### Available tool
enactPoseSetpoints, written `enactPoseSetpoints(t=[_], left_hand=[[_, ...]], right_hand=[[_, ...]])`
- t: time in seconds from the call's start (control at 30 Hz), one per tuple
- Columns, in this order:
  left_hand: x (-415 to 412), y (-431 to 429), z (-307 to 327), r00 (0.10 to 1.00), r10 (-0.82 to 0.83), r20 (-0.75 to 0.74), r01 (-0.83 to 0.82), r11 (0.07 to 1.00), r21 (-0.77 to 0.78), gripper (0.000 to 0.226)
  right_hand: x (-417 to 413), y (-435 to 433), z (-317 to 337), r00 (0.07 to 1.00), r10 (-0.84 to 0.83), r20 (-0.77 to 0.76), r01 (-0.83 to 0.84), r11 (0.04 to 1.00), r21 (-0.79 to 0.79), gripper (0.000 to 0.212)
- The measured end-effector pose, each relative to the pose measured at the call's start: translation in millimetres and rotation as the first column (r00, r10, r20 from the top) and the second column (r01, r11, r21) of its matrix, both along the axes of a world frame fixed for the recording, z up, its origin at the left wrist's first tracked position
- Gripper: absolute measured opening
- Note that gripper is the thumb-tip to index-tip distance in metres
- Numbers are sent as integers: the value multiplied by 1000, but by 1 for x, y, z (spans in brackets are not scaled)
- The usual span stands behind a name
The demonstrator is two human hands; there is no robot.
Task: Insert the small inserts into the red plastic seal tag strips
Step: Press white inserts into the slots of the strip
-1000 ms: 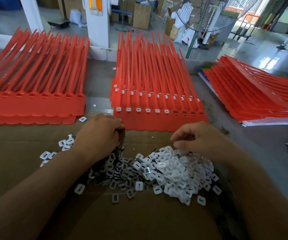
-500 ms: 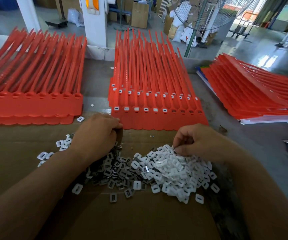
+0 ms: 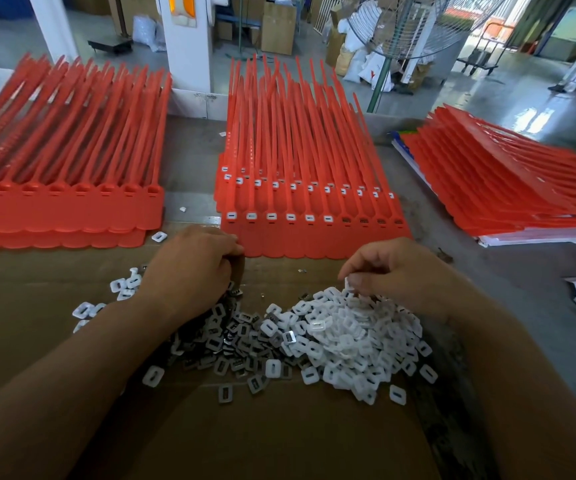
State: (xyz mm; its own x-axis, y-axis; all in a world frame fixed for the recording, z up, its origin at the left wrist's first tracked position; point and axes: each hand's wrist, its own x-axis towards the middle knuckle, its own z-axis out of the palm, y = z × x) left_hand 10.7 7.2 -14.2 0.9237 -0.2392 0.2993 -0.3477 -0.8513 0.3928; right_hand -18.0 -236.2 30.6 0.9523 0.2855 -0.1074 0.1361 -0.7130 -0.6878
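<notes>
Three stacks of red seal tag strips lie across the table; the centre stack (image 3: 307,233) is nearest. Its top row has white inserts in the left heads, while the right-most heads show dark slots. In front of it, a heap of white inserts (image 3: 352,344) and a heap of dark metal inserts (image 3: 231,344) lie on cardboard. My left hand (image 3: 189,271) is curled knuckles-up over the dark heap, its fingertips hidden. My right hand (image 3: 397,271) hovers at the top of the white heap, pinching a white insert (image 3: 348,283) between thumb and fingers.
Another red strip stack (image 3: 61,209) lies at the left and a fanned one (image 3: 508,192) at the right on papers. Stray white inserts (image 3: 120,285) lie left of my wrist. The brown cardboard sheet (image 3: 279,438) covers the near table. A standing fan (image 3: 404,26) is beyond.
My right hand dipped its fingertips into the white heap and now holds a white insert slightly raised. My left hand has stayed on the dark heap.
</notes>
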Motion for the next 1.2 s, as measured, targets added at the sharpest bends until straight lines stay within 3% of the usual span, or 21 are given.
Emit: enactPoseSetpoints(t=[0.37,0.73,0.97,1.2], left_hand=[[0,-1,1,1000,0,-4,0,1000,-16,36],[1,-1,-1,1000,-2,7,2,1000,-7,36],[0,-1,0,1000,3,15,-3,1000,1,36],[0,-1,-1,1000,7,4,-7,1000,-11,37]], right_hand=[[3,0,-5,994,-113,7,112,987,113,10],[8,-3,-13,986,-166,7,162,972,172,21],[22,-8,-7,969,-192,156,182,980,78,22],[55,-10,-4,913,-318,257,316,947,50,4]])
